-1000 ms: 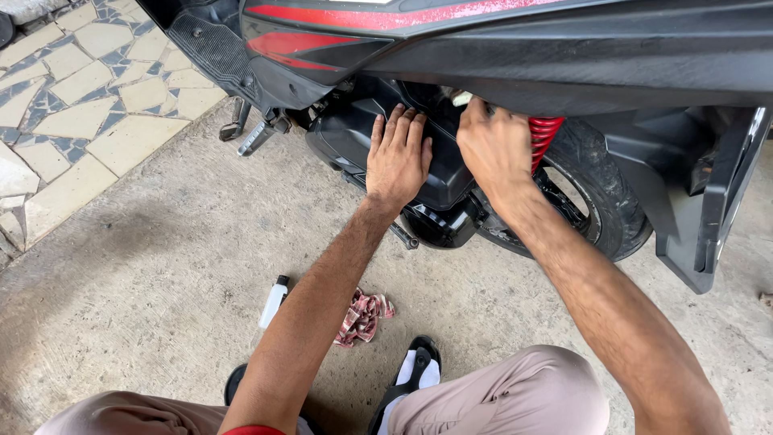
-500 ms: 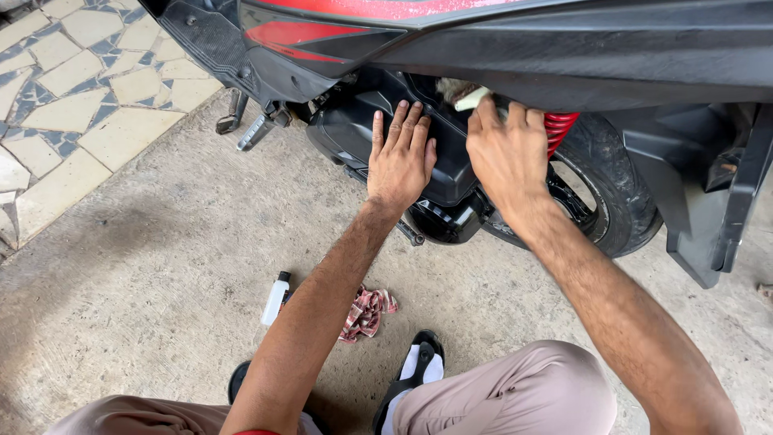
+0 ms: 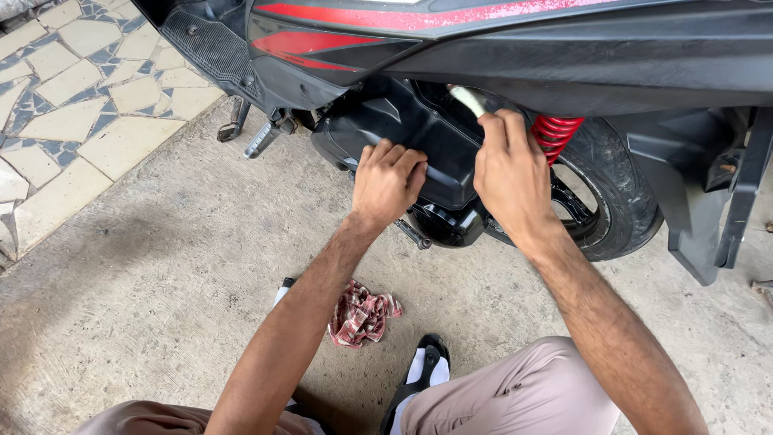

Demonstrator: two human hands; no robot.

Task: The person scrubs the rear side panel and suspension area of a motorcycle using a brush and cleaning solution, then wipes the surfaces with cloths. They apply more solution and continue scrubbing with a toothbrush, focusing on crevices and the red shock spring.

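Scooter body (image 3: 564, 48): glossy black panels with red stripes, speckled with dust; it stands on the floor and fills the top of the view, as it did a second ago.
Floor (image 3: 161, 266): rough grey concrete, meeting irregular pale stone paving at the left.
Rear tyre (image 3: 620, 193): matt black rubber, ribbed tread, partly behind a black mudguard.
Black engine cover (image 3: 435, 145): smooth moulded plastic, boxy with rounded edges, under the seat panel. This is the part I work on.
My left hand (image 3: 386, 181): a second ago it lay flat with fingers spread high on the cover; now it sits lower and the fingers are curled, knuckles up, gripping the cover's lower front edge. I judge this a change from steadying to holding.
My right hand (image 3: 511, 173): pinched around the pale brush handle (image 3: 469, 100); half a second ago the bristles showed beside the handle, now only the cream stub shows and the head is hidden in the gap above the cover. I judge the brushing has gone deeper.
Red spring (image 3: 555, 133): coiled glossy metal, just right of my right hand.
Checked rag (image 3: 360, 312): crumpled red-and-white cloth on the floor, near my left forearm.
White bottle (image 3: 283, 287): small, plastic, mostly hidden by my forearm.
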